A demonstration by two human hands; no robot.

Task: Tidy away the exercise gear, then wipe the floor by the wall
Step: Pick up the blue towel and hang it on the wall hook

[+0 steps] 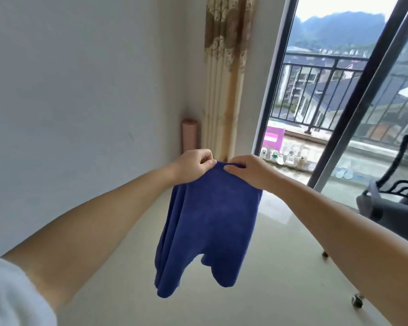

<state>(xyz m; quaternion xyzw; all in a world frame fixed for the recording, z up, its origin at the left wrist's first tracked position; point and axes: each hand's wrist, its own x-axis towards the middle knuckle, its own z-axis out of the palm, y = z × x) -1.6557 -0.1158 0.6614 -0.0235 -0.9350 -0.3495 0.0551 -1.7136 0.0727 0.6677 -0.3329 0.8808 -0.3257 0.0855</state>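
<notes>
A dark blue cloth [205, 222] hangs in the air in front of me, folded over and drooping toward the floor. My left hand [193, 167] pinches its top edge at the left, and my right hand [247, 171] pinches the same edge just to the right, the two hands almost touching. A rolled pink exercise mat [188, 135] stands upright in the far corner against the white wall [80, 90], beside the curtain. The pale tiled floor [257, 278] stretches below the cloth along the wall.
A beige patterned curtain [224, 78] hangs in the corner. A glass sliding door [358, 109] on the right shows a balcony with shoes [283, 158] and a purple box [274, 137]. A dark wheeled office chair [391, 198] stands at the right.
</notes>
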